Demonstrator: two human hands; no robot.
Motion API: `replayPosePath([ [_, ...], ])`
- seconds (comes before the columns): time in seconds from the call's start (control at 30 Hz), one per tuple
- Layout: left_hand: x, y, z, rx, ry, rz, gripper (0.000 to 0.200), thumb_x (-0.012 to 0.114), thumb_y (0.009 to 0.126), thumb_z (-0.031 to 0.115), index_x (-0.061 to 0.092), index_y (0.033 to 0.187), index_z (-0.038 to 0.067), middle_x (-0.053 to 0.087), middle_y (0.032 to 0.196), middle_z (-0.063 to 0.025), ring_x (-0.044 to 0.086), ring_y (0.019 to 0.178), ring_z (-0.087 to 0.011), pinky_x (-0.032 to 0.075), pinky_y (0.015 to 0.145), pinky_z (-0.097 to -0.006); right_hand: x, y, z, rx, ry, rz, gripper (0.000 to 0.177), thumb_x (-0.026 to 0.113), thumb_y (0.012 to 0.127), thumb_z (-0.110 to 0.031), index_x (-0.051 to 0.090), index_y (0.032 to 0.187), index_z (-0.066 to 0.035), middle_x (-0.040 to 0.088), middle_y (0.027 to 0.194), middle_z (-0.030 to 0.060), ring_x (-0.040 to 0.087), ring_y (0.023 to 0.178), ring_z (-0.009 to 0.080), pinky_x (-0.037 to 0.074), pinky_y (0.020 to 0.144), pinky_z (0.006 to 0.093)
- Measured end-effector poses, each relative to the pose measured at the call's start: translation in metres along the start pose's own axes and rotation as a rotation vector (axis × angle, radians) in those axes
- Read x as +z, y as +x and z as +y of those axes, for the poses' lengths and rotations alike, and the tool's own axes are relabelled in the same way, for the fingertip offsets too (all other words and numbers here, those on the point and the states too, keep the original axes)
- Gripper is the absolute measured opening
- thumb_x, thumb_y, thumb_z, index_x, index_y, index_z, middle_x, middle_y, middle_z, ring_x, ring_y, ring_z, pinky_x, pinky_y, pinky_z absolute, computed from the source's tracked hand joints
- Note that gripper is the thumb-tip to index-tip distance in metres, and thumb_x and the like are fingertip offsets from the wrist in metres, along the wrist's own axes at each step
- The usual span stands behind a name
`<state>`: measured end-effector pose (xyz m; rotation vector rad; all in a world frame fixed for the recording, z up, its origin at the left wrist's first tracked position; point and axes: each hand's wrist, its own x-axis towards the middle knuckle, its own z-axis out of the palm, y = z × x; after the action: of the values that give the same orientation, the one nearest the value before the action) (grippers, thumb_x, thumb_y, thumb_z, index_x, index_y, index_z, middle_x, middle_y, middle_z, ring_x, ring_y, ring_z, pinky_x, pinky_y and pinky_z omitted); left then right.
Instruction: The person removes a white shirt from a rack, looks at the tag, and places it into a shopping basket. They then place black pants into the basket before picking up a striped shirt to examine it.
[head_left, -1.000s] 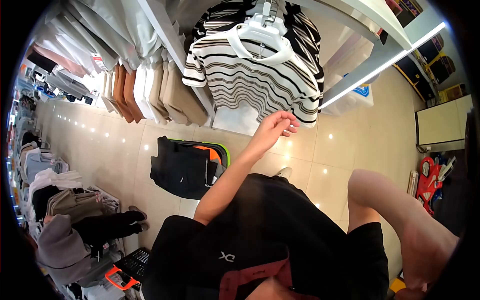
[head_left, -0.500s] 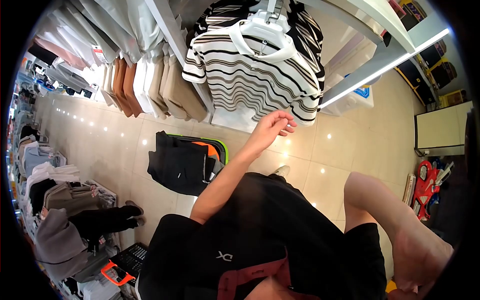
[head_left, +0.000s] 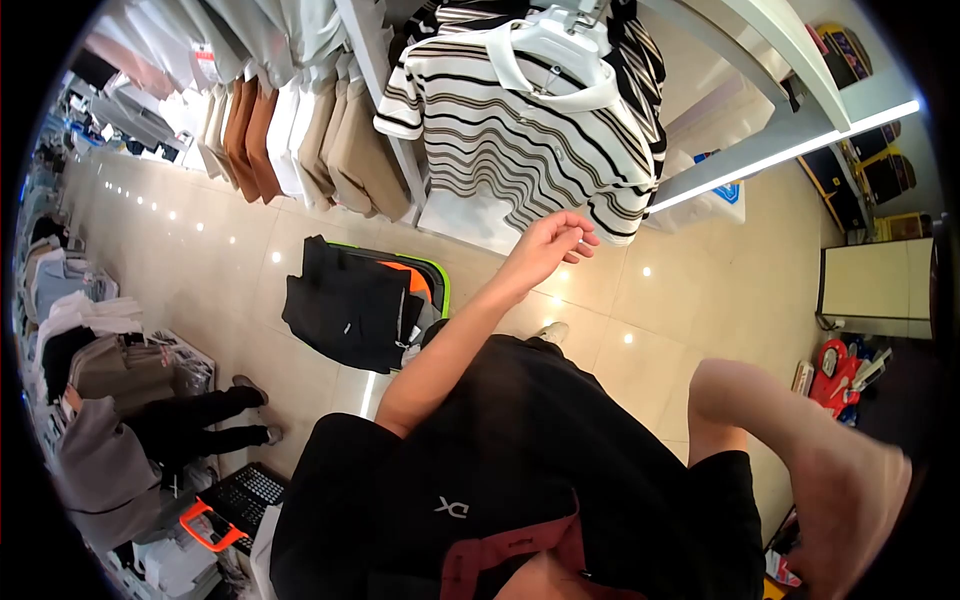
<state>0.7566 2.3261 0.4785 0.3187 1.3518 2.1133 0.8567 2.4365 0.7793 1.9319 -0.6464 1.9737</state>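
My left hand (head_left: pixel 553 246) is in front of the lower hem of a white polo shirt with dark stripes (head_left: pixel 515 110), which hangs on a white hanger. Its fingers are loosely curled and apart, and nothing shows in them. At the lower right my right hand (head_left: pixel 850 515) is raised near the edge of the view, blurred, its fingers hard to make out. Folded black clothes (head_left: pixel 345 305) lie over a basket with a green rim (head_left: pixel 445 280) on the floor, left of my left forearm.
Brown, white and beige garments (head_left: pixel 250 135) hang at the upper left. A person in dark trousers (head_left: pixel 190 420) stands at the lower left, near a black basket with an orange handle (head_left: pixel 240 505). A lit shelf frame (head_left: pixel 790 155) crosses the upper right. Red toys (head_left: pixel 832 375) sit at the right.
The view has shifted slightly, and the racks and floor basket sit a little differently in it. My left hand keeps nearly the same pose; my right hand has moved slightly and is more blurred.
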Motion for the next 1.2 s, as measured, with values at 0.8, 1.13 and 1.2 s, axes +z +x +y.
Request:
replayPosePath([
  [0.8,-0.043,-0.002,-0.008,0.1,0.055,0.345,0.039,0.049,0.098,0.028,0.051,0.128,0.003,0.057,0.118,-0.0068,0.054,0.107,-0.0153,0.043,0.091,-0.0305,-0.082,-0.292,0.103,1.201,-1.404,0.623,0.069,0.069,0.078,-0.014,0.033,0.135,0.004,0.052,0.12,0.0238,0.056,0.107,0.0337,0.043,0.093,0.0382],
  [1.13,-0.018,-0.008,0.008,0.128,0.144,0.37,0.05,0.057,0.092,0.03,0.046,0.128,-0.004,0.056,0.112,-0.0101,0.052,0.099,-0.0154,0.043,0.087,-0.0284,-0.044,-0.299,0.096,1.125,-1.269,0.683,0.067,0.054,0.088,-0.007,0.019,0.143,0.006,0.048,0.125,0.0235,0.052,0.113,0.0288,0.041,0.096,0.0351],
  [1.2,-0.015,-0.007,0.012,0.122,0.189,0.346,0.049,0.059,0.091,0.029,0.047,0.126,-0.004,0.057,0.11,-0.0097,0.053,0.097,-0.0152,0.043,0.085,-0.0281,-0.045,-0.303,0.093,1.106,-1.32,0.603,0.071,0.053,0.086,-0.005,0.015,0.144,0.008,0.044,0.131,0.0266,0.05,0.118,0.0323,0.04,0.098,0.0368],
])
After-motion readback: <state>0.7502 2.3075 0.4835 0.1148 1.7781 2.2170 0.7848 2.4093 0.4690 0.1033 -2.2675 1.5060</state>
